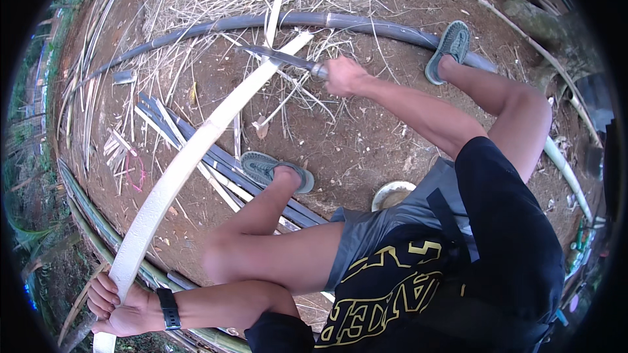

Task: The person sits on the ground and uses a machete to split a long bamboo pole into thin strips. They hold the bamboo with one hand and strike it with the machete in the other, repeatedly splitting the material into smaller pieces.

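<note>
A long, pale bamboo strip [191,151] slants from the lower left up to the top middle. Near its lower end my left hand [120,306] is wrapped round it, a dark watch on the wrist. My right hand [345,76] grips the handle of a long-bladed knife [292,60]. The blade lies across the strip close to its far end and seems to touch it. A thin pale sliver [277,1] stands up beyond the blade; whether it is still joined to the strip I cannot tell.
A dark bamboo pole [226,24] curves across the far ground, my right sandal [451,49] beside it. Split dark bamboo strips [229,168] lie near my left sandal [275,171]. Shavings [190,0] litter the far side. A pale round rim [386,191] shows by my shorts.
</note>
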Demonstrator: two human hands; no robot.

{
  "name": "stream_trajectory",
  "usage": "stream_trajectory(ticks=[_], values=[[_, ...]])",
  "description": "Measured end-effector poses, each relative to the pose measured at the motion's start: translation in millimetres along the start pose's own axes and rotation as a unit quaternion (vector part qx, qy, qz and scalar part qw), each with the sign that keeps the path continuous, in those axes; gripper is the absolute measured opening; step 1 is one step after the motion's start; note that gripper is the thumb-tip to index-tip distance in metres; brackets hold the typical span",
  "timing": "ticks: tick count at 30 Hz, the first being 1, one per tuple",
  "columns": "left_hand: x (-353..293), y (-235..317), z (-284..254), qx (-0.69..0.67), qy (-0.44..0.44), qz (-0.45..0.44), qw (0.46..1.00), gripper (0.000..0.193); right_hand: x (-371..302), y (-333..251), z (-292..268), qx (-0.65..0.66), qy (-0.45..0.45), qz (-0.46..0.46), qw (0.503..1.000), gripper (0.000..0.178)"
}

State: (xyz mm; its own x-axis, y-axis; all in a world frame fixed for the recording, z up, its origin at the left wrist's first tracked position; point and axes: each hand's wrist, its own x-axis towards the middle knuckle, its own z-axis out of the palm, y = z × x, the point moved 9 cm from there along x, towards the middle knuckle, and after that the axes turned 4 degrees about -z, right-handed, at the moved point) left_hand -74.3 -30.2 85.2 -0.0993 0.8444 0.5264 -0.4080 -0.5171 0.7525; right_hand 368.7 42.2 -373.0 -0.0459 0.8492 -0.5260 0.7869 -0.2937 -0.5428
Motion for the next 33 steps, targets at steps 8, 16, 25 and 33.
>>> stream_trajectory(ticks=[8,16,25,33], values=[[4,-3,7,-0.009,-0.014,-0.019,1.000,0.061,-4,13,-11,0.030,0.008,-0.065,0.997,0.025],[3,-6,-19,-0.036,0.001,-0.030,0.999,0.066,3,7,-20,-0.029,-0.014,-0.027,0.999,0.023],[9,-3,-12,-0.048,-0.015,-0.031,0.998,0.065,59,67,-33,-0.058,0.050,0.064,0.995,0.029],[8,-9,-12,-0.058,-0.022,-0.038,0.997,0.066,36,60,-34,-0.054,0.015,0.042,0.998,0.034]])
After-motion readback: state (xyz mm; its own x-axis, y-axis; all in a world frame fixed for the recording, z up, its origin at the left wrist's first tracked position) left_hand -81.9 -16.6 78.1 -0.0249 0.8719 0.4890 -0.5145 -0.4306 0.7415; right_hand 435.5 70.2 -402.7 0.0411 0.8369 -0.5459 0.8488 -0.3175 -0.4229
